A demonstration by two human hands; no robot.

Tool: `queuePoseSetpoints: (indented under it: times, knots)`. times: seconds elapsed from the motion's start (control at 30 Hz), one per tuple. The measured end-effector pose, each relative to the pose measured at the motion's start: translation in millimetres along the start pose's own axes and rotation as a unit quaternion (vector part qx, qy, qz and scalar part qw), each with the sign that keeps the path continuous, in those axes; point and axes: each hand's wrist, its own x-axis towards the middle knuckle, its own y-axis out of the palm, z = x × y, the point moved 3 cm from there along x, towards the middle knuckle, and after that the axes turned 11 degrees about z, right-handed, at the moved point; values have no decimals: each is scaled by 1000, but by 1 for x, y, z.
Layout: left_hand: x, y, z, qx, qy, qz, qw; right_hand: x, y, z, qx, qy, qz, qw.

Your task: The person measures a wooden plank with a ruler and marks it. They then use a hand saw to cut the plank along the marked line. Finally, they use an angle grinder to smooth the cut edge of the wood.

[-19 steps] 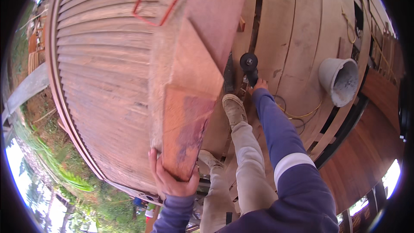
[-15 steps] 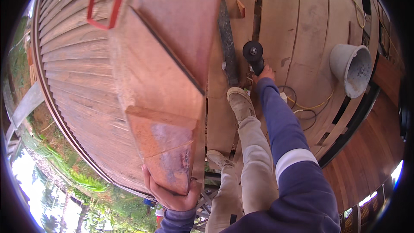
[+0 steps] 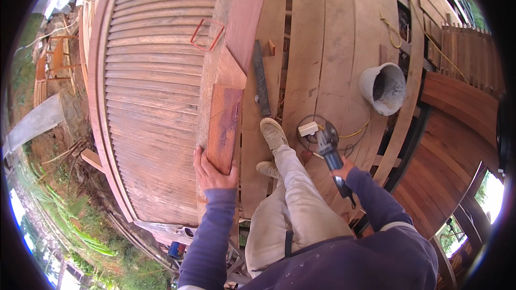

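Observation:
My left hand (image 3: 214, 172) grips the near end of a reddish wooden board (image 3: 222, 121), which lies with an angled board (image 3: 234, 70) along the beam beside a louvered wooden panel (image 3: 150, 102). My right hand (image 3: 344, 167) holds a black angle grinder (image 3: 332, 150), held low beside my legs, apart from the boards. Its disc is over a loop of cables near a pale rectangular piece (image 3: 307, 128). A red rectangular frame (image 3: 216, 38) rests farther along the panel.
The plank deck (image 3: 344, 37) has dark gaps. On it are a grey bucket (image 3: 370, 87), a dark bar (image 3: 260, 75), a small wood wedge (image 3: 271, 47) and yellow cord (image 3: 396, 40). My feet (image 3: 273, 133) stand beside the beam. Greenery (image 3: 64, 209) shows beyond the panel.
My right hand has brought the grinder down toward my body and turned it. My left hand still grips the board. The view has shifted, showing more of the panel and deck.

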Motion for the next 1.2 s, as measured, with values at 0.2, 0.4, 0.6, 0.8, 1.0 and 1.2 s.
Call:
queuePoseSetpoints:
  times: [0.2, 0.4, 0.6, 0.8, 1.0, 1.2]
  knots:
    - [-10, -16, -2, 27, 26, -33, 999, -201, -29, 3, -50, -27, -49, 997]
    - [-80, -73, -25, -122, 4, 17, 992, -289, -40, 67, -118, -156, -121, 973]
    - [-163, -120, -160, -523, 62, 263, 808, -332, -38, 205, -126, -432, -120, 885]
    - [-100, -180, -282, -632, 227, 180, 719, -373, -36, 360, -28, -609, -48, 792]
    - [-32, -231, -365, -704, 184, 138, 672, -404, -113, 456, 20, -608, 265, 749]
    - [2, -212, -349, -859, 118, 211, 452, -333, -95, 507, 145, -402, 432, 794]
